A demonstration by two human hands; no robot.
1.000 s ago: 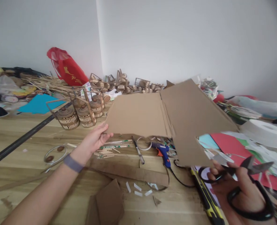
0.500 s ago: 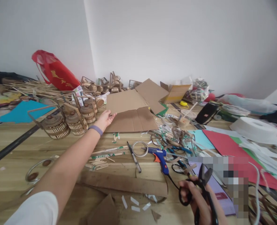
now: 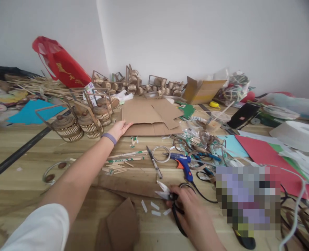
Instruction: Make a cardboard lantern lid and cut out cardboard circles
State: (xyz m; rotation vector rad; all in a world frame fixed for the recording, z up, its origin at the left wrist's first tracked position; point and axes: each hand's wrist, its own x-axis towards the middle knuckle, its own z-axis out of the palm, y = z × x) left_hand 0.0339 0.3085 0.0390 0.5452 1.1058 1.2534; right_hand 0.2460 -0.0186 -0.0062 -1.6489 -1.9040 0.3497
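Observation:
My left hand [image 3: 119, 130] reaches forward and grips the near left corner of a sheet of cardboard [image 3: 138, 111]. More brown cardboard lies beneath and to the right of that sheet. My right hand [image 3: 189, 205] is wrapped round a pair of scissors [image 3: 172, 197] with black handles. Their blades are parted and point left, above a long brown strip [image 3: 136, 186]. Small white pieces [image 3: 155, 206] lie just below the blades, and a folded cardboard scrap [image 3: 123, 223] is further left.
Lidded woven baskets [image 3: 68, 129] stand left of the cardboard. A blue glue gun [image 3: 184, 162], a tape ring [image 3: 161, 154] and a pen [image 3: 154, 163] lie mid-table. Red paper [image 3: 264, 157] and a white roll [image 3: 298, 136] are on the right. An open box [image 3: 206, 90] sits behind.
My right hand has swung left with the scissors, from over the purple item to near the white pieces. The raised cardboard has come down flatter, uncovering small baskets behind it.

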